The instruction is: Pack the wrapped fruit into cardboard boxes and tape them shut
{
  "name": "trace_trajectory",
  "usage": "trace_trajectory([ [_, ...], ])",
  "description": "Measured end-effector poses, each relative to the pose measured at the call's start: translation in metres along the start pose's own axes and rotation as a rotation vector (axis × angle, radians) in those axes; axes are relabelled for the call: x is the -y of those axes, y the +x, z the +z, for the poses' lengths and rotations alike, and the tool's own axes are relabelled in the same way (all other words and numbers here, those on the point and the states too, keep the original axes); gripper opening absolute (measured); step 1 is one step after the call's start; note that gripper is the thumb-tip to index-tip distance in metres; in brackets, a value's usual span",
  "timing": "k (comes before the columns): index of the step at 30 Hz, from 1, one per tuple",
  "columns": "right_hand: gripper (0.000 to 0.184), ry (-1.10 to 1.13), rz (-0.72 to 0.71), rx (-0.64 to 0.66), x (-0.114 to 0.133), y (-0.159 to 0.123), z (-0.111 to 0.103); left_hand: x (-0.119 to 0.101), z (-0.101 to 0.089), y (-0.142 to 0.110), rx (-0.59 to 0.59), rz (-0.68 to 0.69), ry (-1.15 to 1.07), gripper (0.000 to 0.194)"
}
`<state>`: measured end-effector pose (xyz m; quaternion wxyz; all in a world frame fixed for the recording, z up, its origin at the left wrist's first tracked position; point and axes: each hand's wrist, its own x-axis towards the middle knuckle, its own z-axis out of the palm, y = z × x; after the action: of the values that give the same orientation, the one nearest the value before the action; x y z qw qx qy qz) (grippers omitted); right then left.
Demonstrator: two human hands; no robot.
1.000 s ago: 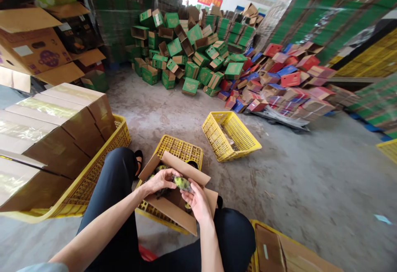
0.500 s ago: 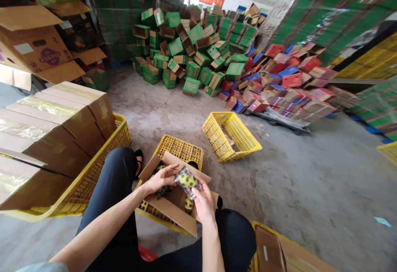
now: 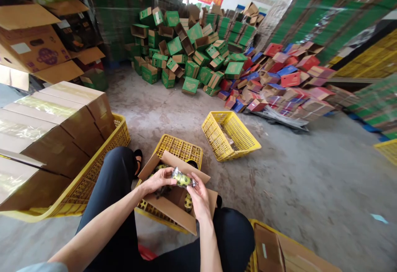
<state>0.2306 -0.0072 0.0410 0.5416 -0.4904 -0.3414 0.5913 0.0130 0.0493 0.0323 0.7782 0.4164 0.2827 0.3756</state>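
A yellow-green, dark-spotted piece in clear plastic wrap (image 3: 182,179) is held level between my two hands, above an open cardboard box (image 3: 173,213). My left hand (image 3: 159,180) pinches its left end. Around the right end close the fingers of my right hand (image 3: 200,197). Inside the box, another spotted yellow piece (image 3: 187,203) lies near the right side. More wrapped pieces (image 3: 161,191) show at the left, partly hidden by my left hand and wrist. The box rests on a yellow plastic crate (image 3: 181,149), between my legs.
A yellow crate (image 3: 231,136) stands ahead on the concrete floor. To the left, closed cartons (image 3: 58,117) fill a long yellow crate (image 3: 72,189). Another crate with cardboard (image 3: 279,249) is at the lower right. Green boxes (image 3: 189,57) and red and blue boxes (image 3: 279,82) lie heaped behind.
The wrapped piece has turned from slanted to nearly level and shifted slightly left. My left fingers, beside it earlier, now grip its left end; my right hand has moved to its right end.
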Motion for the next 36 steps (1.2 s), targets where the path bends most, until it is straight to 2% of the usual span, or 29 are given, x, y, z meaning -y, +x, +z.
trace_trajectory([
  [3, 0.057, -0.049, 0.028, -0.006, 0.0, 0.0, 0.0, 0.004, -0.003, 0.001, -0.023, 0.018, -0.02, 0.055],
  [7, 0.063, -0.13, 0.024, 0.004, 0.005, -0.003, 0.006, 0.009, -0.004, 0.001, -0.043, 0.031, 0.006, 0.054],
  [11, 0.055, -0.204, 0.047, -0.039, 0.016, -0.007, 0.005, 0.008, -0.004, -0.001, -0.018, -0.009, 0.017, 0.052],
  [15, 0.056, -0.276, -0.011, -0.171, 0.027, -0.005, -0.013, 0.004, -0.004, -0.003, -0.181, -0.013, -0.126, 0.057],
  [17, 0.053, -0.423, -0.055, -0.191, 0.026, -0.003, -0.021, 0.003, -0.005, -0.004, -0.239, -0.013, -0.185, 0.058],
  [20, 0.04, -0.839, -0.04, -0.13, 0.015, 0.002, -0.022, 0.002, -0.005, -0.004, -0.253, -0.015, -0.224, 0.057],
  [22, 0.036, -1.1, -0.006, -0.096, 0.007, 0.006, -0.014, 0.001, -0.005, -0.004, -0.252, -0.01, -0.232, 0.056],
  [25, 0.045, -1.4, 0.05, -0.082, -0.004, 0.013, 0.0, 0.001, -0.005, -0.004, -0.259, -0.004, -0.228, 0.056],
  [27, 0.046, -1.558, 0.084, -0.014, -0.011, 0.016, 0.007, 0.0, -0.004, -0.004, -0.271, 0.001, -0.226, 0.056],
  [31, 0.035, -1.671, 0.119, 0.127, -0.023, 0.017, 0.014, -0.001, -0.004, -0.004, -0.293, 0.014, -0.239, 0.055],
  [34, 0.03, -1.697, 0.113, 0.123, -0.031, 0.014, 0.017, -0.004, -0.005, -0.003, -0.298, 0.035, -0.251, 0.054],
  [36, 0.037, -1.721, 0.089, 0.095, -0.035, 0.011, 0.02, -0.008, -0.008, -0.004, -0.302, 0.067, -0.231, 0.054],
])
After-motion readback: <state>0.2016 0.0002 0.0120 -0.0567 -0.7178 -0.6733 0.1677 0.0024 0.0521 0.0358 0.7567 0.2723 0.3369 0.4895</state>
